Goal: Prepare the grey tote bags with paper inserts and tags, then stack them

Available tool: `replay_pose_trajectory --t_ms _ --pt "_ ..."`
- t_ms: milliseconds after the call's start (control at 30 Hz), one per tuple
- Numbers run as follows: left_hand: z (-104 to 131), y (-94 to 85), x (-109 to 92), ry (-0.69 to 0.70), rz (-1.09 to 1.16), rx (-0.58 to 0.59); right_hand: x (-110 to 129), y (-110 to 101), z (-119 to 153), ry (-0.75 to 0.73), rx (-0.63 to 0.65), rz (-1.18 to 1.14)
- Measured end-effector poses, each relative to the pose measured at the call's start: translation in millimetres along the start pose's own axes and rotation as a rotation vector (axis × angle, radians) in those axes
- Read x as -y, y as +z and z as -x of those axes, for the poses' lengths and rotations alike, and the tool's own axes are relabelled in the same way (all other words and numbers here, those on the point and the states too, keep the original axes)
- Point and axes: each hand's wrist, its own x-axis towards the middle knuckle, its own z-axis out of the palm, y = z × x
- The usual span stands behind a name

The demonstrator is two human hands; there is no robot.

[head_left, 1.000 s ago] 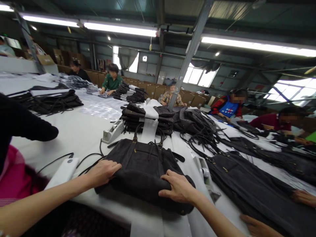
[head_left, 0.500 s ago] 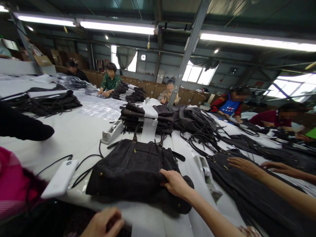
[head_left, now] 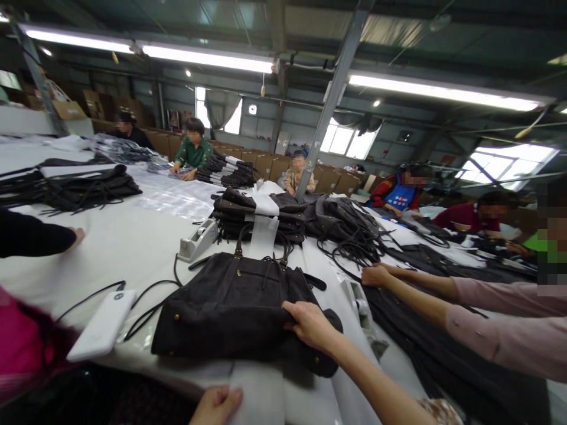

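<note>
A dark grey handbag lies on the table in front of me, its handles pointing away. My right hand is closed on the bag's near edge, right of its middle, thumb on top and fingers underneath. Below the bag, at the bottom of the view, my left hand has thumb and fingers pinched together at the edge of a white paper strip. The strip runs up towards the bag's near edge. The lower part of my left hand is cut off by the frame.
Beyond the bag stands a stack of dark bags wrapped with white paper. Tape dispensers flank the bag. A white power bank with a cable lies left. A co-worker's hands grip another dark bag at right; a dark sleeve reaches in left.
My left hand has moved right, to the white paper strip. My right hand keeps its hold on the handbag. The co-worker's hands at right have moved to the far end of their bag.
</note>
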Motion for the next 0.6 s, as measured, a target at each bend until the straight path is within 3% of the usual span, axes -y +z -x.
replay_pose_trajectory --t_ms 67,133,200,267,333,433,467,533,600 --pt "7 -10.7 -5 -0.024 0.012 -0.069 3 -4 -2 -0.004 -0.025 0.032" --pt "18 -18.6 -5 -0.061 -0.081 -0.015 5 -1 -3 0.001 -0.026 0.049" --pt "33 -22.9 -6 -0.109 -0.264 0.017 7 8 0 0.02 -0.005 0.038" --pt "50 -28.3 -16 -0.108 -0.547 -0.043 8 20 5 0.045 0.006 0.01" --pt "63 -40.9 -42 0.041 -0.832 -0.167 9 29 9 0.068 -0.002 -0.007" --pt "60 -73.3 -98 0.538 -1.144 -0.469 8 29 10 0.067 -0.017 -0.009" --pt "53 -84.9 -116 0.634 -1.261 -0.546 8 27 9 0.061 -0.016 -0.006" --pt "33 -103.7 -143 0.654 -1.476 -0.524 7 23 7 0.037 -0.018 -0.003" --pt "13 -114.5 -153 0.552 -1.608 -0.373 5 24 6 0.013 -0.032 0.014"
